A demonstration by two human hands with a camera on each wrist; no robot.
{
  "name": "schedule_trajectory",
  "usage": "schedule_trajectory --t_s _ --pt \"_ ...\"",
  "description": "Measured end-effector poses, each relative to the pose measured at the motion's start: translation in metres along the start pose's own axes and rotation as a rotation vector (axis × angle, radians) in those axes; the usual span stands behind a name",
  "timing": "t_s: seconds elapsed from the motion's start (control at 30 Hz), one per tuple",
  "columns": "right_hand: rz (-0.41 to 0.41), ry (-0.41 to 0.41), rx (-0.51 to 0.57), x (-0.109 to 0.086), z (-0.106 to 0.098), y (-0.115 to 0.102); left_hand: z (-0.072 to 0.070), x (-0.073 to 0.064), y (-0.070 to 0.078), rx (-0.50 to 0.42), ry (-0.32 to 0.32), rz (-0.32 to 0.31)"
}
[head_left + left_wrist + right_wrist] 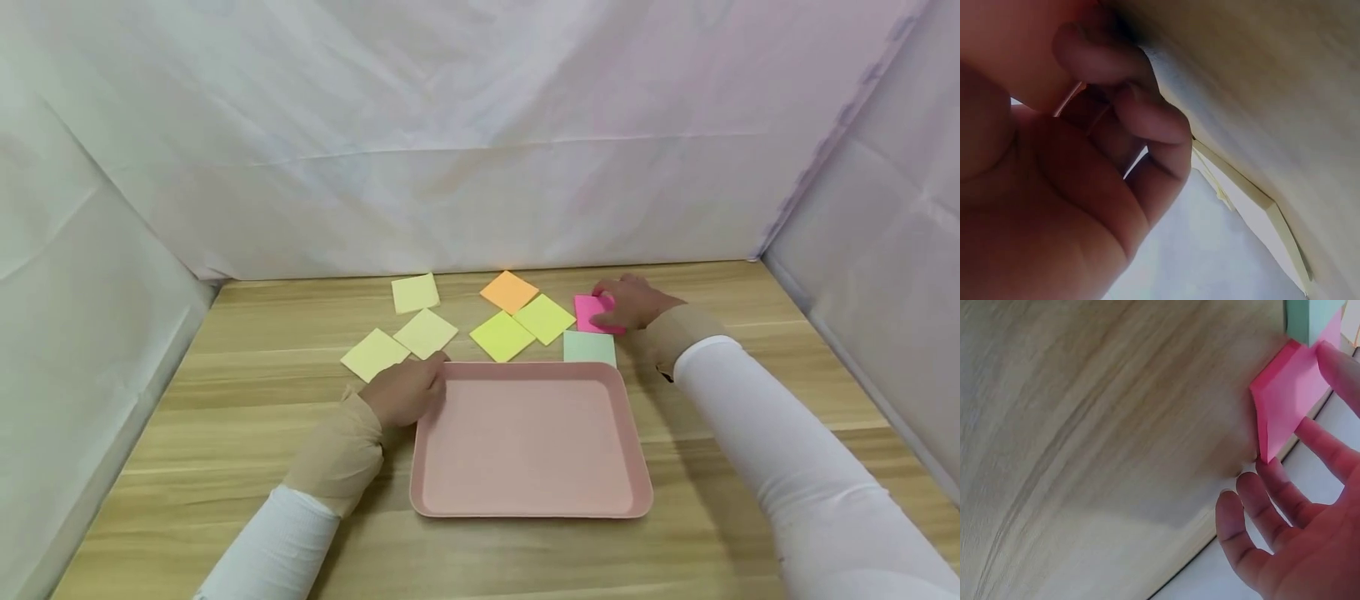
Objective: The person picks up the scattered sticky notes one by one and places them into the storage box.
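Observation:
A pink sticky note pad [585,313] lies flat at the back right of the table. My right hand [633,302] reaches over it, thumb [1338,372] on one side and fingers [1329,447] along the opposite edge, pinching it. Just in front of that pad is a pale green sticky note pad [589,347]. A shallow pink tray [532,442] stands in the middle. With curled fingers, my left hand [405,392] grips its far left corner; the left wrist view shows these fingers [1154,119] bent at the tray's side.
Behind the tray lie two bright yellow pads [502,336] and an orange pad [509,292]. Three pale yellow pads [375,354] are spread out to the left. White cloth [480,208] walls in the wooden table [225,433] at the back and sides.

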State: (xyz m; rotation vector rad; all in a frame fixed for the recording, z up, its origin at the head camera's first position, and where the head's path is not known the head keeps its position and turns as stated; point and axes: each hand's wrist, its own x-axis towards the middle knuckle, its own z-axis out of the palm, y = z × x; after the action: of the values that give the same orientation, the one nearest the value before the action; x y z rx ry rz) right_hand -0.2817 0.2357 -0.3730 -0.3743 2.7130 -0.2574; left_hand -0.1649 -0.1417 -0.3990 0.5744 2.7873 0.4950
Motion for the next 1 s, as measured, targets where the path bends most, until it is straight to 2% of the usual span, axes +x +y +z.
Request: schedule_trajectory --t_s 0.17,0.43,0.77,1.0 --pt "0.029 0.008 0.045 0.001 0.001 0.009 0.000 -0.002 0.004 -0.002 -0.005 0.007" --pt "0.091 0.026 0.185 -0.002 0.004 0.013 -0.002 -0.006 0.007 0.026 0.014 0.016" --pt "0.126 0.036 0.207 -0.009 0.007 0.016 -0.003 -0.012 0.013 0.032 0.023 0.005" --pt "0.080 0.141 0.228 -0.013 0.005 0.016 -0.005 -0.013 0.014 0.046 0.037 0.019"
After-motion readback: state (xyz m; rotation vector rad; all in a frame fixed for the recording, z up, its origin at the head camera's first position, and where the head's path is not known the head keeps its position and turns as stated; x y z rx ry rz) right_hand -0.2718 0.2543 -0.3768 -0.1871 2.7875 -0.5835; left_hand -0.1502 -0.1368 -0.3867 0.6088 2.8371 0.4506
